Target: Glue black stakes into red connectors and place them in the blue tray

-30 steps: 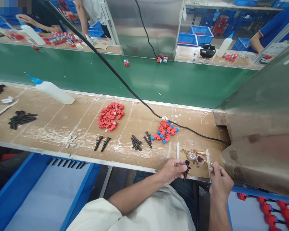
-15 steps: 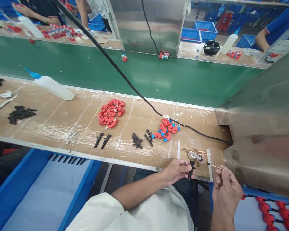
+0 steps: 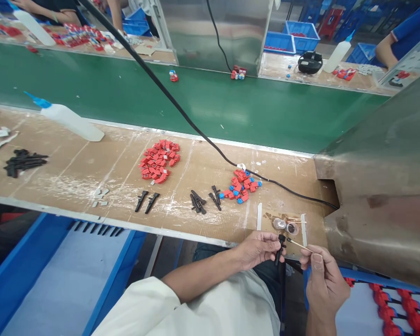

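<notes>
Black plastic, slim and long with a knobbed head, the part stood nearly upright at the near edge of the tabletop. It was pinched at its middle between thumb and fingers of the left hand. The right hand was closed on a thin wooden stick. The stick's dark tip sat just at the part's head; whether it touched could not be told. To do this dab well, I judged, the left grip had to stop the part twisting. The right hand needed to bring only the tip to the head, lightly, so nothing smeared down the shaft. Two small round dishes lay just beyond on a stained patch. The part looked matt, rigid and light, like the loose ones farther left beside a red-and-blue heap.
</notes>
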Demonstrator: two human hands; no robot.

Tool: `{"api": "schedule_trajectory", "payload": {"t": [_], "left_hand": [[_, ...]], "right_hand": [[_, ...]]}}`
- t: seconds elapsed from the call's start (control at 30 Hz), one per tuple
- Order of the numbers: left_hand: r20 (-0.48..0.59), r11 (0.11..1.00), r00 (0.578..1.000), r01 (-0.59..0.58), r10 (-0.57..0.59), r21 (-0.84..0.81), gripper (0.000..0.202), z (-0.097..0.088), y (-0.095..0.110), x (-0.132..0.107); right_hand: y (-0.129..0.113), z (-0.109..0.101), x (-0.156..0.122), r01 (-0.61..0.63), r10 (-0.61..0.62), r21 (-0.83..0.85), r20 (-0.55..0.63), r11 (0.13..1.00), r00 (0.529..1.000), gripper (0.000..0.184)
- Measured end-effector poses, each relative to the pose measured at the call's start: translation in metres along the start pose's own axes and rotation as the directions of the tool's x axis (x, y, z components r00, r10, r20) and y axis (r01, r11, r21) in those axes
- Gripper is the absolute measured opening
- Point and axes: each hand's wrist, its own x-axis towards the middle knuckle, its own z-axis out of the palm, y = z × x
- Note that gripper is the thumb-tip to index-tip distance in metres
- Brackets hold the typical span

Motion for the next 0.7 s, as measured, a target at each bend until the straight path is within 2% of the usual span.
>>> {"api": "schedule_trajectory", "payload": {"t": [0.27,0.4,0.47,0.57,0.63,0.7], "left_hand": [[-0.012,1.0,1.0,0.005,-0.006,-0.011,0.058,0.003,0.004,-0.003],[-0.031,1.0,1.0,0.002,-0.003,-0.02,0.055,0.003,0.004,-0.002],[-0.047,1.0,0.999,-0.007,0.006,-0.022,0.056,0.002,0.003,-0.002],[-0.084,0.998,0.995,-0.052,0.05,-0.024,0.058,0.0,0.002,-0.001],[-0.092,0.996,0.992,-0.083,0.082,-0.011,0.059,0.0,0.002,-0.001],[-0.088,0.993,0.99,-0.112,0.114,0.021,0.06,0.0,0.001,-0.002]], "right_hand": [[0.006,0.001,0.002,0.146,-0.133,-0.121,0.11,0.982,0.985,0.025],[0.007,0.0,0.005,0.248,-0.214,-0.201,0.177,0.948,0.961,0.022],[0.006,-0.002,0.006,0.359,-0.305,-0.243,0.23,0.901,0.924,0.019],[0.002,-0.002,0.009,0.554,-0.466,-0.264,0.33,0.789,0.821,0.017],[-0.002,-0.001,0.01,0.632,-0.528,-0.251,0.376,0.733,0.761,0.02],[-0.005,0.0,0.009,0.669,-0.558,-0.249,0.394,0.7,0.731,0.023]]}}
